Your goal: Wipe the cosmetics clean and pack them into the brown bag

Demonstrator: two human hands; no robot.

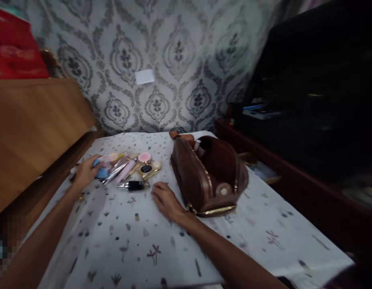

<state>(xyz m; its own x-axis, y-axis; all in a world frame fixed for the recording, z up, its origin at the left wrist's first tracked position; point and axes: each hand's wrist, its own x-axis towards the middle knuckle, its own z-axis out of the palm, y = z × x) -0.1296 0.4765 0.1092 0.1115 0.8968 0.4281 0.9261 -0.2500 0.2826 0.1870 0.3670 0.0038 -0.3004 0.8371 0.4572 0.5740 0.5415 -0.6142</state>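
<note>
My left hand (85, 173) is at the left end of a pile of makeup, its fingers curled round a blue item (102, 173) whose kind is blurred. In the pile lie a pink round compact (144, 157), a gold-edged compact with a dark oval (146, 169), a pale pink tube (126, 171) and a silvery tube (116, 170). A black-and-clear tube (134, 185) lies in front. My right hand (166, 200) rests on the cloth with loosely bent fingers, holding nothing. Just right of it stands a brown makeup bag (189, 172), unzipped, with small items inside.
A white patterned cloth (128, 241) covers the table. Beyond it is a grey patterned wall (180, 52) with a white card (144, 76). A wooden panel (38, 128) borders the left side; a dark red wooden ledge (282, 188) runs along the right.
</note>
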